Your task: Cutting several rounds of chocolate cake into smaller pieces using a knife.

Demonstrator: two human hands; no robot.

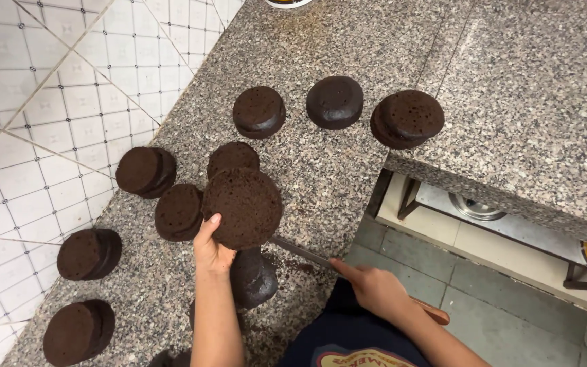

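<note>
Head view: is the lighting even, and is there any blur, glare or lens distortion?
Head view: soft, even light, faint shadows under the cake rounds; no glare on the granite counter; tiled wall lines bow, showing wide-angle distortion; left hand and lifted cake layer sharp; right hand slightly soft.

cake slice [242,207]: dark brown, round, thin, tilted upright | knife [321,261]: long blade, flat on counter
</note>
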